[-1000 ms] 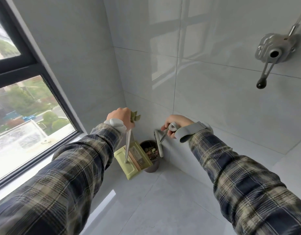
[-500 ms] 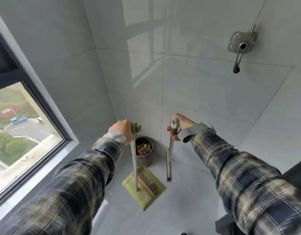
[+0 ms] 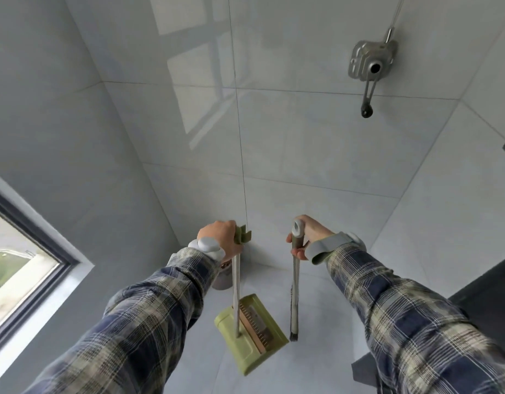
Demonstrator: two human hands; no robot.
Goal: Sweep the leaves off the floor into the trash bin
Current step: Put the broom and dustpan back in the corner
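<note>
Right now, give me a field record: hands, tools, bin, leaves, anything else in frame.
left hand: grips the top of the dustpan pole
right hand: grips the top of the broom handle
dustpan: green, hangs from its pole, low over the floor
broom: upright, bristles down, right of the dustpan, apart from it
trash bin: in the corner, mostly hidden behind the left wrist
leaves: none visible on the floor
wall crank: upper right
window: lower left

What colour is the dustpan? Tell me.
The dustpan is light olive green, seen best in the head view, the only one.
</note>
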